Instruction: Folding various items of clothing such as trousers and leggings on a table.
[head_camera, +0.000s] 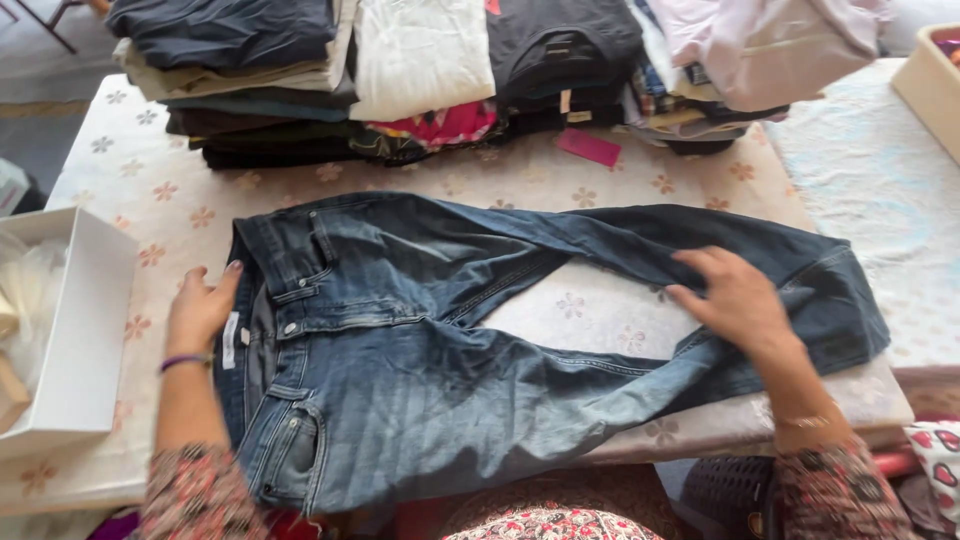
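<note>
A pair of dark blue jeans (400, 360) lies flat on the table, waistband to the left and legs spread apart toward the right. My left hand (200, 310) rests flat at the waistband's edge with fingers apart, a purple band on its wrist. My right hand (735, 300) lies palm down on the leg ends, where the far leg meets the near leg, fingers apart and pressing the cloth. Neither hand grips anything.
The table (150, 190) has a cream cloth with flower prints. Stacks of folded clothes (420, 70) line its far edge, with a pink tag (588, 146) beside them. A white open box (70, 330) stands at the left; a beige box corner (935, 80) at the far right.
</note>
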